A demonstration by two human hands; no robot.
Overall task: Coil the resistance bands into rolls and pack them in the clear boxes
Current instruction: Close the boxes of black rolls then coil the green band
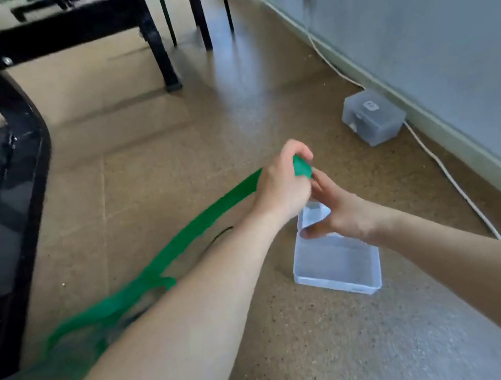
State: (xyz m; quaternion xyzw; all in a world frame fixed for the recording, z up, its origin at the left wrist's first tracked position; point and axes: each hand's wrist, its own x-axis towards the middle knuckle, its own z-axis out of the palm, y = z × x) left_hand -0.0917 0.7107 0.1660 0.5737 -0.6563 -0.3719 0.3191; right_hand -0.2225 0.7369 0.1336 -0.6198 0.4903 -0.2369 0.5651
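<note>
A long green resistance band (183,234) trails from the lower left across the floor up to my hands. My left hand (281,184) grips its end, where a small green roll (302,166) shows between the fingers. My right hand (333,209) is just right of and below the roll, fingers straight and spread, fingertips touching the roll's underside. Under my hands an open clear box (339,274) lies on the floor with nothing in it, its lid partly hidden by my right hand. A second clear box (373,118), closed, sits by the wall.
A black chair frame (6,164) stands at the left, and black furniture legs (163,55) stand further back. A white cable (449,176) runs along the baseboard of the grey wall (430,27). The floor is speckled brown tile (302,347).
</note>
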